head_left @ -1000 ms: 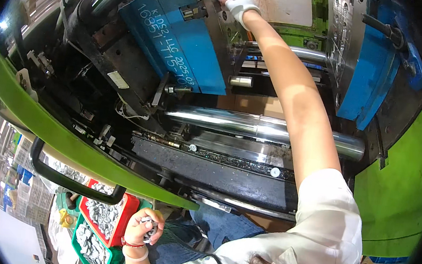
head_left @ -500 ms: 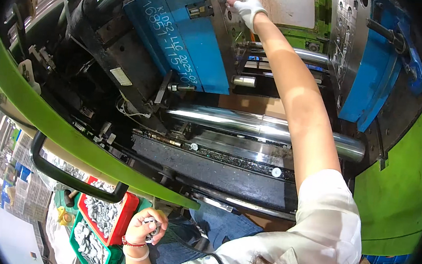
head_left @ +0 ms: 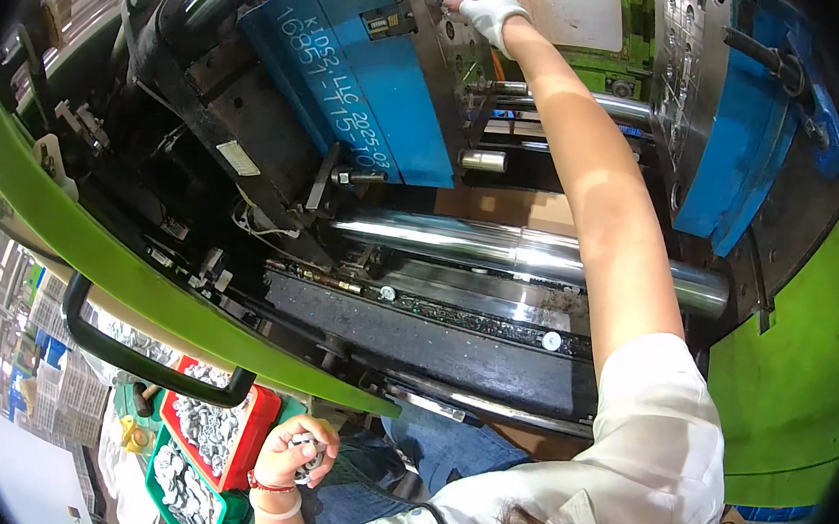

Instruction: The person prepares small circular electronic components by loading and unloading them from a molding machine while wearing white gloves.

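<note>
My left hand [head_left: 295, 454], low in the view and bare with a red bracelet and a pale band at the wrist, is closed around some small grey moulded parts [head_left: 307, 449]. My right arm stretches up between two mould halves. On that side my right hand [head_left: 486, 12], in a white glove with bare fingertips, reaches the metal face of the left mould half [head_left: 448, 50]. Its thumb and fingers come together at a small grey spot by that face; what they pinch is too small to make out. The right mould half [head_left: 688, 96] stands across the gap.
Polished tie bars [head_left: 461, 241] run across below my arm. A green machine door with a black handle [head_left: 146, 363] curves along the left. Beyond it, a red tray [head_left: 267, 410] and a green tray [head_left: 229, 520] hold many grey parts. Two pale round pieces lie on the lower rail.
The whole view has shifted slightly. My right hand stays at the left mould face with its fingers slightly moved, and my left hand keeps its hold on the grey parts.
</note>
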Available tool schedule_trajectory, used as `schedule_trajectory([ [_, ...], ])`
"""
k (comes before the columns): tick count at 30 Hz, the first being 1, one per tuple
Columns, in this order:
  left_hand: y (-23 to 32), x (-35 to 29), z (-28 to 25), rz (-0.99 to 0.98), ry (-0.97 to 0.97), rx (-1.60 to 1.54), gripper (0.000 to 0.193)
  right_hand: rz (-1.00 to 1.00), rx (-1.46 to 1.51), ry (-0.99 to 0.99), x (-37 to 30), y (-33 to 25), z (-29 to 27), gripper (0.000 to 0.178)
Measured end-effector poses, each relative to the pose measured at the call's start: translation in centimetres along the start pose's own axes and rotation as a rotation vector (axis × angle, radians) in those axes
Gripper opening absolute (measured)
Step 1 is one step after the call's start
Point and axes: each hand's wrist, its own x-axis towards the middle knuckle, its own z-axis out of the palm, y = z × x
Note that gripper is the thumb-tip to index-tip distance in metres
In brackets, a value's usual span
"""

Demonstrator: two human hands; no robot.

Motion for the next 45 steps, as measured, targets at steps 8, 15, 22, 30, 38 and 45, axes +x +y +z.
schedule_trajectory([
  [8,0.1,0.9,0.3,-0.032,-0.038,0.006,0.018,-0.227,-0.301,0.131,1.4,0.4,-0.9,0.015],
  [15,0.2,0.6,0.8,-0.057,-0.010,0.058,0.018,-0.125,-0.601,0.301,-2.5,-2.9,2.6,0.032],
  [22,-0.1,-0.1,0.7,-0.064,-0.041,0.067,0.017,-0.161,-0.696,0.301,-2.3,-2.0,3.6,0.034],
  [30,0.9,6.2,7.7,-0.163,-0.239,0.145,0.034,-0.663,-0.881,0.788,-7.7,-4.7,3.0,0.027],
  [38,-0.5,12.3,8.0,0.093,0.248,-0.011,0.045,0.071,-0.355,-0.970,-31.1,-14.0,9.5,0.037],
  [45,-2.5,12.4,7.5,0.140,0.330,-0.045,0.054,-0.120,-0.371,-0.880,-33.5,-11.8,10.0,0.020],
])
